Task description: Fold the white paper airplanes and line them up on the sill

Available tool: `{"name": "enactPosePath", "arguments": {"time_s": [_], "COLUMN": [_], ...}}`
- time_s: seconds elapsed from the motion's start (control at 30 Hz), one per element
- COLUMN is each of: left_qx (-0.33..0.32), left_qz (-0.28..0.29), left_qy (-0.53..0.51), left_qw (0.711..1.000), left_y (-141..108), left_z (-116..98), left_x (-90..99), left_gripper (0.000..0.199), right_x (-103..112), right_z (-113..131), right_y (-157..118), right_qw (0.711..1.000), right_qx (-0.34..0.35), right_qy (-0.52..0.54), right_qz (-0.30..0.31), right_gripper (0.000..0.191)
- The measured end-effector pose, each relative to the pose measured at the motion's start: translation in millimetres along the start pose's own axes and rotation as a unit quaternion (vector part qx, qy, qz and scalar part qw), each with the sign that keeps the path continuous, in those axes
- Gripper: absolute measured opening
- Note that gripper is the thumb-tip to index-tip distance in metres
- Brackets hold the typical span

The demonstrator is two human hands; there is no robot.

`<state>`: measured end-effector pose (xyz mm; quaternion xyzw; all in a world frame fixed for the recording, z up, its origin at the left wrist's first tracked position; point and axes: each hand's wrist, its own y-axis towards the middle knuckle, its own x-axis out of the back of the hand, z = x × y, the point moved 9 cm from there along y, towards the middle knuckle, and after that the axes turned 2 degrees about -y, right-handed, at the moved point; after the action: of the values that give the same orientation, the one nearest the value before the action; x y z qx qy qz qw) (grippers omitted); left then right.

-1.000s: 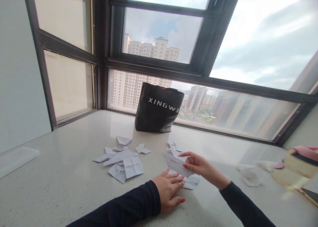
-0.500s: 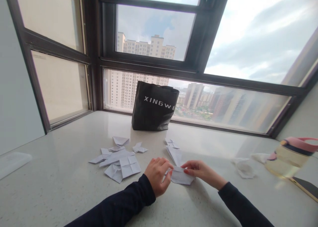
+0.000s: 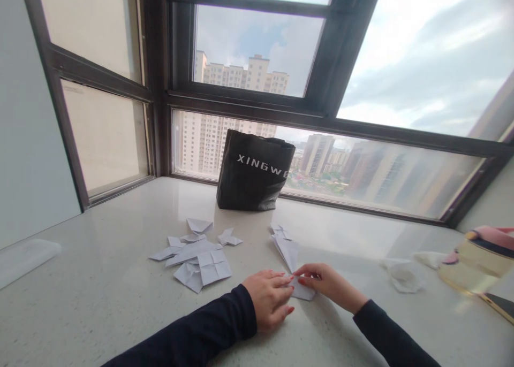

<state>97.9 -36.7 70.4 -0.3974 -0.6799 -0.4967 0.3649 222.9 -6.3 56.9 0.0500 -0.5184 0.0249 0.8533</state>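
Observation:
A folded sheet of white paper lies on the pale speckled counter, its left part hidden under my left hand. That hand rests flat over the paper with the fingers stretched out to the right. My right hand pinches the paper's upper edge between thumb and fingers. Just beyond it lie a pointed folded paper and a small folded paper piece. Off to the left, several folded paper shapes lie in a loose pile, with a star-like folded paper beside them.
A black bag stands at the back against the window. On the right are crumpled tissue, a bottle with a pink lid and a dark flat object with a gold edge. A whitish translucent object lies far left.
My left hand has moved right and flattened over the paper, its fingers now stretched out. My right hand keeps its pinch. The view has shifted slightly.

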Motion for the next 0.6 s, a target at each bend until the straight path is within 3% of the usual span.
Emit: {"name": "enactPosePath", "arguments": {"time_s": [0.17, 0.33, 0.47, 0.6], "left_qx": [-0.001, -0.004, 0.038, 0.068], "left_qz": [0.020, 0.020, 0.031, -0.003], "left_qy": [-0.007, 0.006, 0.027, 0.003], "left_qw": [1.000, 1.000, 0.998, 0.998], "left_y": [0, 2, 1, -2], "left_z": [3, 1, 5, 15], "left_x": [-7.9, -7.5, -8.4, -12.3], "left_gripper": [0.041, 0.039, 0.029, 0.026], "right_x": [15, 30, 0, -43], "right_z": [20, 86, 162, 225], "right_y": [-5, 2, 31, 68], "right_qw": [0.987, 0.953, 0.949, 0.916], "right_qx": [0.032, 0.095, 0.191, 0.301], "right_qy": [-0.149, -0.262, -0.241, -0.263], "right_qz": [-0.057, -0.122, -0.075, -0.027], "right_gripper": [0.014, 0.011, 0.011, 0.018]}}
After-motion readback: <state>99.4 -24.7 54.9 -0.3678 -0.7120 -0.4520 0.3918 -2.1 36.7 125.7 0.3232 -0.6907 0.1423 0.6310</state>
